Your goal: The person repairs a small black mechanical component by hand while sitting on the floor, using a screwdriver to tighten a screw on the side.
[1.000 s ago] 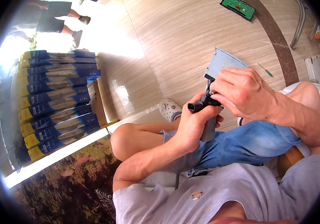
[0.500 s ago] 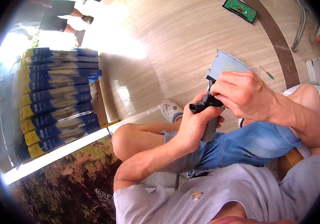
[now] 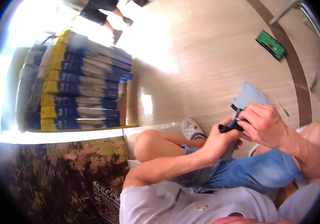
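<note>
**A black-and-grey device (image 3: pixel 230 126) gripped above denim shorts (image 3: pixel 260 170)**

The left hand (image 3: pixel 219 145) wraps the device from below; the right hand (image 3: pixel 263 122) closes its bent fingers around the upper end. Just beyond, a light-grey plate (image 3: pixel 250 96) juts out; from here I can't tell whether it's joined on. Farther off, a thin green-handled tool (image 3: pixel 286 112) and a green circuit board (image 3: pixel 271 45) lie on the floor (image 3: pixel 208 74). Blue-and-yellow packs (image 3: pixel 81 89) stand stacked leftward, another person's legs (image 3: pixel 109 26) past them.

The right hand (image 3: pixel 262 124) partly hides the grey panel (image 3: pixel 250 96); stacked packages (image 3: pixel 81 86) are blurred.
</note>
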`<state>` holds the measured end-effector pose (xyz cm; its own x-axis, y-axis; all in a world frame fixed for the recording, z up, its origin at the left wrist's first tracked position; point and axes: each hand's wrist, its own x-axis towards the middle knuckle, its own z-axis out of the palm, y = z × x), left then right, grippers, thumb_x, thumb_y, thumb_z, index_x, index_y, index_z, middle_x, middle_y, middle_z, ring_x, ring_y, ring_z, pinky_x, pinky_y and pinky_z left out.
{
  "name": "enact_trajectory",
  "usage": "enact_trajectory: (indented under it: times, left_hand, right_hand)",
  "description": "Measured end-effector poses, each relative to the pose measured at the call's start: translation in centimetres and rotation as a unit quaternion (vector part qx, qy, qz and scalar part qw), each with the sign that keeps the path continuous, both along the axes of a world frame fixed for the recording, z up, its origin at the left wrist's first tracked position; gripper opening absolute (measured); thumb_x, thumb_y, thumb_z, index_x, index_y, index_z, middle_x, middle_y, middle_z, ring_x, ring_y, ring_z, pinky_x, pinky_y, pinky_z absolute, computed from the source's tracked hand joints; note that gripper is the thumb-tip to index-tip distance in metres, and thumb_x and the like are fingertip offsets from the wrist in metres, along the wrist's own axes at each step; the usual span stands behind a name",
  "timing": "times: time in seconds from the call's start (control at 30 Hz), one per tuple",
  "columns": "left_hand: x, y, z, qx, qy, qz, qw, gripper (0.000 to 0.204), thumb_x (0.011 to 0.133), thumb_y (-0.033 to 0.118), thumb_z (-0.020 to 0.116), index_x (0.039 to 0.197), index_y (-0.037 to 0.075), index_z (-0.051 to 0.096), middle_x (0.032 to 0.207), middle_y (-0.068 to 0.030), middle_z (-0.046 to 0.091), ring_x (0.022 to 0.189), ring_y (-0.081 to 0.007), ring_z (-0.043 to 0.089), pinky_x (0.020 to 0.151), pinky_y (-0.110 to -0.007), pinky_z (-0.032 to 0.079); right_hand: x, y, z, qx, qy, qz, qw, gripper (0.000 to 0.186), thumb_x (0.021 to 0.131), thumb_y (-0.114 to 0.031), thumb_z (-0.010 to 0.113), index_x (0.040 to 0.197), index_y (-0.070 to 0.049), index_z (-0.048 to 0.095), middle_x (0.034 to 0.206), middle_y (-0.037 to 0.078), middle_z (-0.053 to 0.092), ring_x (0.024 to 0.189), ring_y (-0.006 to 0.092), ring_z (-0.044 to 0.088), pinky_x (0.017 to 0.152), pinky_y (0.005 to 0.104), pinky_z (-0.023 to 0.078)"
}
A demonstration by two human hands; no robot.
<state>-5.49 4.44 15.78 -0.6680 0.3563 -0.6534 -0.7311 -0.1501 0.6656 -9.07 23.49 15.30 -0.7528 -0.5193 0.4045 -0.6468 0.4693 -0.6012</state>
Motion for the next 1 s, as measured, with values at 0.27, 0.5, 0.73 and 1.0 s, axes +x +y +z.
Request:
enact_trajectory:
  times: [0.27,0.5,0.73,1.0]
  left_hand:
    - [0.0,1.0,0.3,0.007,0.007,-0.025,1.0,0.028,0.086,0.011,0.059,0.113,0.003,0.054,0.088,-0.0057,0.06,0.074,-0.0182,0.07,0.061,-0.03,0.049]
    - [0.1,0.2,-0.3,0.01,0.003,-0.012,1.0,0.034,0.087,0.013,0.06,0.119,0.003,0.055,0.094,-0.0055,0.063,0.08,-0.0145,0.065,0.068,-0.028,0.049]
    - [-0.2,0.9,0.1,0.012,0.004,-0.035,0.999,0.041,0.087,0.013,0.061,0.125,0.002,0.055,0.096,-0.0051,0.064,0.082,-0.0124,0.062,0.074,-0.028,0.051]
    - [0.1,0.8,-0.2,0.012,0.012,-0.007,1.0,0.034,0.086,0.01,0.058,0.118,0.0,0.053,0.088,-0.0065,0.058,0.072,-0.0191,0.068,0.061,-0.03,0.051]
  right_hand:
    - [0.6,0.4,0.6,0.053,0.03,-0.027,0.998,0.018,0.078,-0.013,0.076,0.07,-0.005,0.062,0.068,0.01,0.058,0.06,0.0297,0.06,0.057,0.04,0.049]
    - [0.3,-0.5,0.0,0.004,0.002,-0.049,0.999,0.016,0.077,-0.013,0.078,0.081,-0.005,0.065,0.067,0.009,0.058,0.059,0.0294,0.061,0.057,0.039,0.05]
    - [0.1,0.8,1.0,0.017,0.029,0.028,0.999,0.016,0.074,-0.006,0.075,0.086,-0.005,0.065,0.077,0.01,0.063,0.067,0.0284,0.064,0.061,0.0381,0.052]
    - [0.3,0.3,0.5,0.004,0.022,0.01,1.0,0.013,0.074,-0.004,0.074,0.083,-0.004,0.065,0.075,0.01,0.062,0.066,0.0285,0.063,0.062,0.0377,0.052]
